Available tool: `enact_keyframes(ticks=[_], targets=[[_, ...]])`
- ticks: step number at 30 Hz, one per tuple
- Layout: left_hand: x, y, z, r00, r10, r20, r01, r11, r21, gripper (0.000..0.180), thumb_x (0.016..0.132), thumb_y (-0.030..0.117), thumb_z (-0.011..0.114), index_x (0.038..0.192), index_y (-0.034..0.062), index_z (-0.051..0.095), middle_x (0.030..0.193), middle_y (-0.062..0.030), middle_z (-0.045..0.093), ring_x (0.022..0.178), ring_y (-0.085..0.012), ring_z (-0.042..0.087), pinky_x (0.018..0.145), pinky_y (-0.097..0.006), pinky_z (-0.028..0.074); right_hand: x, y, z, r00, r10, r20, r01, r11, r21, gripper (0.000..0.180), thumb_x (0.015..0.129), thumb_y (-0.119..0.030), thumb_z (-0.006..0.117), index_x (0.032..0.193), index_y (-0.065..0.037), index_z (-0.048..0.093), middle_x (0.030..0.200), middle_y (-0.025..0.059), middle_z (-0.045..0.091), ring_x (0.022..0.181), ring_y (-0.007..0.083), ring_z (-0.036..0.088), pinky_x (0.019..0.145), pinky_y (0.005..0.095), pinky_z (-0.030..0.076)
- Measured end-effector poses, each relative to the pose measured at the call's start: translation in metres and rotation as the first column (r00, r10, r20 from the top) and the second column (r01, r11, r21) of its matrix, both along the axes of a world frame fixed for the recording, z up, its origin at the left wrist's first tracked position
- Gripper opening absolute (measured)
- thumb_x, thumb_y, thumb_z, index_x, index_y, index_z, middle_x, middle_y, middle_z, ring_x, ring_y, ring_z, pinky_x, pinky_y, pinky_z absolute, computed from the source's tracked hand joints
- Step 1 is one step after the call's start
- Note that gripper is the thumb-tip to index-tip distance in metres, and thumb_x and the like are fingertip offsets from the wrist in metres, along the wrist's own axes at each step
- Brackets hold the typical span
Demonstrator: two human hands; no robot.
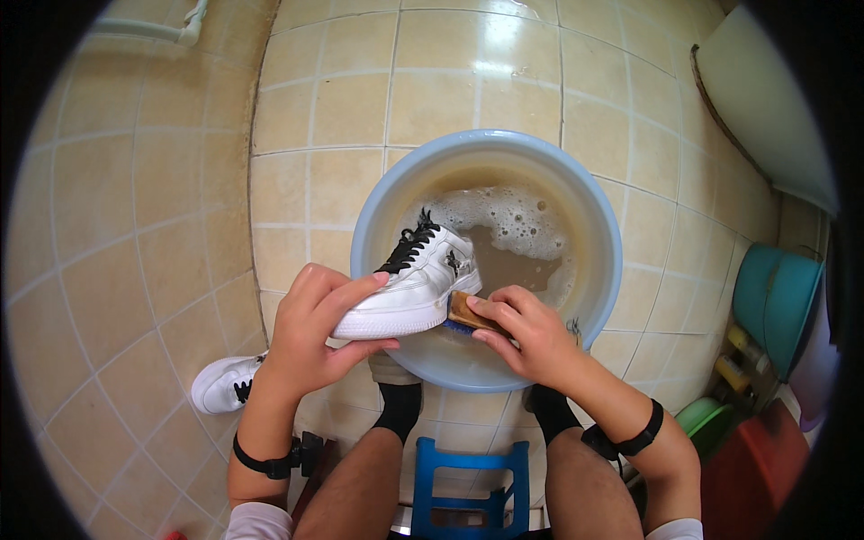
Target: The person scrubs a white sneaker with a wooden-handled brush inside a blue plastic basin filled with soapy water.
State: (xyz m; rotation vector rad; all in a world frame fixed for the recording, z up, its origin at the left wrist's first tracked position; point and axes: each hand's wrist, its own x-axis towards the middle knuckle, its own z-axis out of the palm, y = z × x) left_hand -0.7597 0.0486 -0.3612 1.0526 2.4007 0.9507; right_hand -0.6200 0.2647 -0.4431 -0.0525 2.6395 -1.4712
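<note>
My left hand (321, 322) grips a white sneaker (418, 274) with black laces by its toe, thumb under the sole and fingers over the upper. The shoe is tilted over the near left part of a pale blue basin (608, 216). In my right hand (531, 335) is a scrub brush (474, 313) with a wooden back and blue bristles. Its bristles meet the side of the shoe's sole. Murky brown water (517, 268) with white foam (513, 219) fills the basin. A small dark tuft shows at the basin's right inner wall, too little to name.
Another white sneaker (225, 384) lies on the tiled floor at left. A blue plastic stool (472, 454) stands between my legs. Teal basins (774, 292), a green basin (704, 418) and a red container (756, 468) crowd the right side. A white pipe (153, 30) runs along the upper left wall.
</note>
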Motion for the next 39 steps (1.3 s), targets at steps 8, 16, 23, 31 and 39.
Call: enact_keyframes(ticks=[8,16,23,31,39], targets=[[0.006,-0.004,-0.001,0.994,-0.042,-0.104,0.038,0.999,-0.039,0.053,0.060,0.020,0.081,0.106,0.0043,0.059,0.070,-0.0093,0.052,0.058,-0.0237,0.051,0.051,-0.031,0.041,-0.007,-0.004,0.016,0.996,-0.075,0.039,0.081,0.976,-0.201,0.034,0.080,-0.018,0.066,0.109,-0.003,0.056,0.089,0.0125,0.055,0.072,0.0282,0.058,0.060,0.0347,0.049],[0.014,0.006,-0.005,0.997,0.045,0.069,-0.052,0.994,0.094,0.052,0.064,0.011,0.079,0.110,0.0037,0.057,0.077,-0.0117,0.056,0.065,-0.0244,0.055,0.056,-0.030,0.044,-0.026,-0.007,0.042,0.992,-0.042,-0.116,0.027,0.991,-0.133,0.041,0.074,-0.013,0.070,0.112,-0.004,0.057,0.089,0.0123,0.056,0.072,0.0259,0.058,0.057,0.0319,0.049],[0.017,0.007,-0.006,0.998,-0.004,0.064,0.004,1.000,-0.003,0.057,0.067,0.013,0.077,0.117,0.0036,0.052,0.080,-0.0133,0.053,0.066,-0.0278,0.053,0.057,-0.033,0.044,-0.027,0.002,0.035,0.953,0.084,-0.292,-0.065,0.995,0.071,0.048,0.066,-0.013,0.076,0.111,-0.014,0.061,0.087,0.0118,0.056,0.069,0.0252,0.057,0.052,0.0313,0.047],[0.019,0.005,-0.012,0.962,0.238,0.132,-0.234,0.971,-0.044,0.045,0.074,0.017,0.074,0.111,0.0013,0.052,0.091,-0.0148,0.060,0.080,-0.0285,0.061,0.068,-0.033,0.048,-0.036,-0.004,0.027,0.956,-0.024,-0.292,0.079,0.981,0.179,0.042,0.073,-0.020,0.070,0.114,-0.014,0.059,0.081,0.0070,0.054,0.068,0.0214,0.056,0.049,0.0301,0.047],[0.020,0.019,-0.012,0.882,0.376,0.284,-0.358,0.927,-0.113,0.050,0.074,0.018,0.074,0.115,-0.0013,0.052,0.104,-0.0160,0.061,0.093,-0.0251,0.062,0.080,-0.031,0.048,-0.040,-0.006,0.025,0.970,-0.176,-0.166,0.208,0.956,0.205,0.043,0.074,-0.015,0.071,0.114,-0.008,0.059,0.084,0.0097,0.056,0.067,0.0220,0.058,0.051,0.0299,0.047]])
